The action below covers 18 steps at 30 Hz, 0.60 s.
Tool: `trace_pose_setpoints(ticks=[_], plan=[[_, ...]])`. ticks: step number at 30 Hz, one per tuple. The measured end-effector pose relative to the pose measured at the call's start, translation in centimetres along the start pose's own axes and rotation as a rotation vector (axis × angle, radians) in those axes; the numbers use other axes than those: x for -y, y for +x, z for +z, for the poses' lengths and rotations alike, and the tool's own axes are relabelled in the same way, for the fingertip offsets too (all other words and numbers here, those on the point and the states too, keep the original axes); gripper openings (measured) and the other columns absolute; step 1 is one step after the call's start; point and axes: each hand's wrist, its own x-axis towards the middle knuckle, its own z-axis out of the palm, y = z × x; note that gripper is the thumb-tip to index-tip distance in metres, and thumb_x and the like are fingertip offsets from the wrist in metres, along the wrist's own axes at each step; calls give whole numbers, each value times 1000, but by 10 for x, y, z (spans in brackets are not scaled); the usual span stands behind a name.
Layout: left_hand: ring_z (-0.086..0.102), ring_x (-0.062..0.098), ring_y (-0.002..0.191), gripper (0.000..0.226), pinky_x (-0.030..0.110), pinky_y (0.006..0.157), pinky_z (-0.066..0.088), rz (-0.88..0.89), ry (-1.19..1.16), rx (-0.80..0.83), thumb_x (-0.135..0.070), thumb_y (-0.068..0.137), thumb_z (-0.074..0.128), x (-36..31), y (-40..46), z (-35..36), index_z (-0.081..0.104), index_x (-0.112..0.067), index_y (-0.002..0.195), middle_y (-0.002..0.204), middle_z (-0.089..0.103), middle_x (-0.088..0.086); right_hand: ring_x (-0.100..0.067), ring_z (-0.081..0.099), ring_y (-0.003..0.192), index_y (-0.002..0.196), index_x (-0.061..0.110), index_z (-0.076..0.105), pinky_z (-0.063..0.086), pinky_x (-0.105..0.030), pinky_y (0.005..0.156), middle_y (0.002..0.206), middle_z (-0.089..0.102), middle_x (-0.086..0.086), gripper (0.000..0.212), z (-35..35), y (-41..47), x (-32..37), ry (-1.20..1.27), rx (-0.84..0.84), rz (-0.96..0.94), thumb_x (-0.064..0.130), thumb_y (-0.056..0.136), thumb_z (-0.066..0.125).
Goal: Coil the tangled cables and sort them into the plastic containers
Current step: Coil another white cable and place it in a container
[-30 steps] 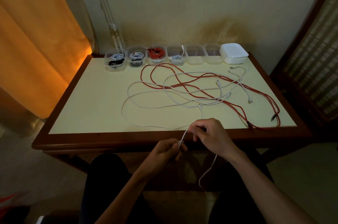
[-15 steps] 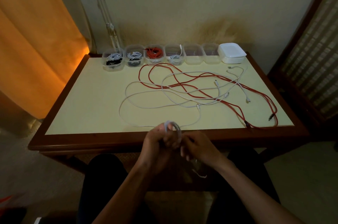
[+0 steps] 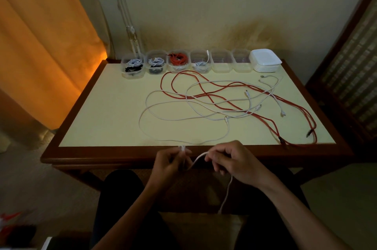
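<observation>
Coiling: left hand pinches white cable; right hand grips its run.
Risk: cable — snagging in red cable tangle.

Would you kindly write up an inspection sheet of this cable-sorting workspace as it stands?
Surface: cream table with dark wooden border.
Job's things: six clear containers along the far edge; the four on the left hold coiled cables, the two on the right look empty.
Clutter: stack of white lids beside the containers.
Grippers: left hand and right hand both grip a white cable at the near edge.
Cables: red cables and white cables lie tangled on the table.
Surroundings: orange curtain, stained wall.
</observation>
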Motion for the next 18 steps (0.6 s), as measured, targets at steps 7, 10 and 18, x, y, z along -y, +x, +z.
trace_pose_setpoints(ticks=[7, 10, 18], plan=[[52, 12, 62, 35, 20, 61, 41, -17, -31, 263, -26, 96, 40, -14, -3, 21, 62, 1, 95, 68, 56, 5, -13, 55, 52, 83, 9, 72, 46, -23, 56, 60, 63, 0, 24, -3, 12, 0, 68, -159, -26, 11, 99, 54], [40, 12, 58, 38, 22, 55, 33, -18, -93, 285, -29, 97, 37, -20, -3, 23, 60, 0, 88, 65, 43, 8, -15, 55, 54, 83, 8, 72, 47, -24, 57, 61, 63, 0, 24, 0, 14, -1, 98, -213, -35, 9, 99, 53], [32, 11, 45, 28, 24, 48, 29, -155, -264, 145, -24, 83, 46, -28, 4, 30, 45, -11, 58, 52, 37, -1, -13, 54, 56, 81, 1, 70, 45, -24, 57, 62, 61, -3, 26, 8, 20, -15, 203, -290, 13, 8, 99, 53]])
